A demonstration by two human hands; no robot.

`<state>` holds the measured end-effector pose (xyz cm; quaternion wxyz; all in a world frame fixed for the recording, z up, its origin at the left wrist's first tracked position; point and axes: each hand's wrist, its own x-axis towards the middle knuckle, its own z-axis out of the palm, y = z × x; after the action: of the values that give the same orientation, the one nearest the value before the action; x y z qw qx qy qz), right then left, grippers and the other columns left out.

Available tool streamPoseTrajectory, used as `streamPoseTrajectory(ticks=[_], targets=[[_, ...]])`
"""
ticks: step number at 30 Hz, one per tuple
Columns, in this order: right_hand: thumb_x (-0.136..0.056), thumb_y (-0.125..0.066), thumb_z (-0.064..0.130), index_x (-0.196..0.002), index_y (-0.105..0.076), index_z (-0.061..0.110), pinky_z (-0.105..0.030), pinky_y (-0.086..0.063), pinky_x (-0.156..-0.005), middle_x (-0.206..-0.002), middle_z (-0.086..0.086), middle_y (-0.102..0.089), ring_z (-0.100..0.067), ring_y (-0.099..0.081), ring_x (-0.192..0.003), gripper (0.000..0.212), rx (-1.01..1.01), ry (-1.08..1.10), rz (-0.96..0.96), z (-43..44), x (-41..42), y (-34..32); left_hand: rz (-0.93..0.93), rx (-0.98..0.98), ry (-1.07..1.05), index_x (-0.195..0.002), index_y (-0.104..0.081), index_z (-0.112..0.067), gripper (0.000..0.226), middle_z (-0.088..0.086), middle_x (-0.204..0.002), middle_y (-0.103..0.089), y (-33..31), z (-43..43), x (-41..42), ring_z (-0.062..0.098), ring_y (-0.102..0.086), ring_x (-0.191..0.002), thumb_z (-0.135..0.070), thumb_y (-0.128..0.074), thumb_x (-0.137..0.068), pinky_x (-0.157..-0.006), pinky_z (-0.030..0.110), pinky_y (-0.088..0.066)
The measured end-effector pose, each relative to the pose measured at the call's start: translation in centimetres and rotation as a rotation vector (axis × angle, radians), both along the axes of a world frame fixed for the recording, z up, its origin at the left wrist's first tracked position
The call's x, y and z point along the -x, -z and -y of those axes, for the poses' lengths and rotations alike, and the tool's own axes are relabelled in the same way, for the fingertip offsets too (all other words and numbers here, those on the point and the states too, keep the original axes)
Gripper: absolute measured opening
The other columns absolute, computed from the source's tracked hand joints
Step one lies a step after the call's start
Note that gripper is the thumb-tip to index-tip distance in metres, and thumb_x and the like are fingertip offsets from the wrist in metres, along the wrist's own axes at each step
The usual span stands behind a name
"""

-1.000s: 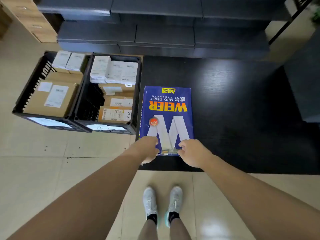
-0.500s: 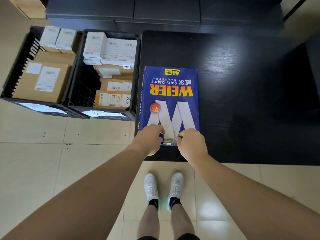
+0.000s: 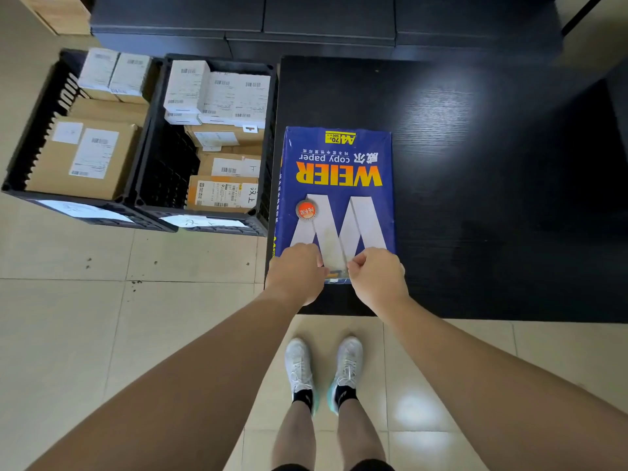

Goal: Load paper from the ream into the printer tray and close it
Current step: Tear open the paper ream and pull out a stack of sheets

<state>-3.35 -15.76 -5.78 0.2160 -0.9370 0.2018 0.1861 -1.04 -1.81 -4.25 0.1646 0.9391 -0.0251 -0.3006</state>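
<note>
A blue wrapped ream of copy paper (image 3: 336, 185) lies flat on the left part of a low black table (image 3: 492, 185), its near end toward me. My left hand (image 3: 297, 271) grips the ream's near left corner with fingers curled on the wrapper. My right hand (image 3: 375, 275) pinches the wrapper at the near end, just right of the middle seam. Both hands hide the ream's near edge. No printer or tray is in sight.
Two black plastic crates (image 3: 149, 205) filled with cardboard and white boxes stand on the tiled floor left of the table. Dark cabinets (image 3: 326, 25) run along the far side. My feet in white shoes (image 3: 323, 372) stand just before the table edge.
My hands have crept a little farther onto the ream's near end and closer together. The view has shifted downward; the ream itself has not moved.
</note>
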Motion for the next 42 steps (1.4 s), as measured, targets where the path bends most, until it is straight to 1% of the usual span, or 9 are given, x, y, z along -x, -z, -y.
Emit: streamPoseTrajectory(ticks=[5, 12, 16, 22, 27, 30, 33, 38, 42], targets=[[-0.094, -0.059, 0.026, -0.088, -0.069, 0.014, -0.021, -0.041, -0.057, -0.088, -0.003, -0.072, -0.015, -0.062, -0.071, 0.017, -0.107, 0.006, -0.018, 0.9, 0.0, 0.5, 0.104, -0.210, -0.014, -0.104, -0.065, -0.014, 0.025, 0.005, -0.103, -0.067, 0.0, 2.2, 0.6, 0.026, -0.062, -0.100, -0.036, -0.057, -0.095, -0.092, 0.043, -0.043], [-0.094, -0.062, 0.024, -0.090, -0.067, 0.016, -0.025, -0.051, -0.065, -0.091, -0.003, -0.068, -0.016, -0.066, -0.076, 0.010, -0.121, -0.141, -0.027, 1.5, -0.2, 0.6, 0.054, -0.163, -0.127, -0.107, -0.063, -0.010, 0.018, 0.010, -0.109, -0.065, 0.6, 2.7, 0.7, 0.030, -0.056, -0.110, -0.014, -0.054, -0.093, -0.097, 0.047, -0.042], [-0.094, -0.061, 0.026, -0.098, -0.068, 0.017, -0.028, -0.057, -0.072, -0.095, -0.002, -0.067, -0.015, -0.066, -0.078, 0.012, -0.090, -0.218, -0.003, 1.8, 0.1, 0.5, 0.088, -0.131, -0.130, -0.102, -0.065, -0.009, 0.017, 0.010, -0.106, -0.066, 0.8, 2.4, 0.9, 0.030, -0.059, -0.106, -0.017, -0.052, -0.095, -0.095, 0.046, -0.044], [-0.091, -0.062, 0.030, -0.096, -0.073, 0.021, -0.040, -0.059, -0.079, -0.099, 0.001, -0.072, -0.022, -0.068, -0.087, 0.015, -0.108, -0.103, 0.001, 0.5, -1.1, 0.4, 0.093, -0.094, -0.154, -0.110, -0.064, -0.009, 0.022, 0.009, -0.110, -0.067, 0.8, 2.5, 0.8, 0.029, -0.060, -0.108, -0.025, -0.058, -0.096, -0.097, 0.045, -0.045], [-0.096, -0.059, 0.019, -0.102, -0.070, 0.014, -0.027, -0.052, -0.073, -0.100, -0.003, -0.068, -0.018, -0.065, -0.084, 0.014, -0.170, -0.188, -0.013, 1.2, -1.0, 0.5, 0.109, -0.067, -0.170, -0.106, -0.065, -0.010, 0.022, 0.010, -0.107, -0.067, 1.4, 2.4, 0.7, 0.030, -0.061, -0.105, -0.027, -0.058, -0.095, -0.095, 0.045, -0.047], [-0.097, -0.058, 0.020, -0.103, -0.070, 0.013, -0.025, -0.047, -0.074, -0.100, -0.002, -0.067, -0.015, -0.062, -0.083, 0.016, -0.211, -0.229, 0.009, 1.9, -0.6, 0.5, 0.175, 0.017, -0.183, -0.109, -0.065, -0.015, 0.019, 0.005, -0.108, -0.065, 2.2, 2.1, 1.1, 0.027, -0.059, -0.103, -0.023, -0.061, -0.092, -0.091, 0.044, -0.046], [-0.097, -0.058, 0.022, -0.100, -0.070, 0.016, -0.025, -0.047, -0.073, -0.098, -0.002, -0.067, -0.013, -0.061, -0.081, 0.014, -0.219, -0.240, 0.035, 2.1, -0.6, 1.2, 0.217, 0.121, -0.060, -0.122, -0.060, -0.025, 0.032, 0.003, -0.117, -0.056, 2.3, 2.0, 0.8, 0.026, -0.054, -0.109, -0.018, -0.063, -0.091, -0.093, 0.046, -0.042], [-0.097, -0.057, 0.020, -0.096, -0.068, 0.016, -0.028, -0.048, -0.075, -0.098, -0.001, -0.064, -0.016, -0.058, -0.083, 0.012, -0.252, -0.222, 0.042, 2.5, -0.7, 1.5, 0.221, 0.125, 0.100, -0.100, -0.075, -0.024, 0.018, 0.001, -0.108, -0.058, 2.2, 1.4, -0.9, 0.024, -0.054, -0.103, -0.024, -0.058, -0.095, -0.086, 0.042, -0.046], [-0.097, -0.057, 0.021, -0.097, -0.066, 0.018, -0.029, -0.051, -0.078, -0.095, 0.004, -0.062, -0.015, -0.060, -0.085, 0.010, -0.260, -0.225, 0.053, 2.6, -0.3, 1.7, 0.187, 0.164, 0.176, -0.101, -0.072, -0.016, 0.020, 0.004, -0.109, -0.058, 2.3, 1.0, -1.2, 0.026, -0.052, -0.101, -0.020, -0.053, -0.098, -0.088, 0.043, -0.049]])
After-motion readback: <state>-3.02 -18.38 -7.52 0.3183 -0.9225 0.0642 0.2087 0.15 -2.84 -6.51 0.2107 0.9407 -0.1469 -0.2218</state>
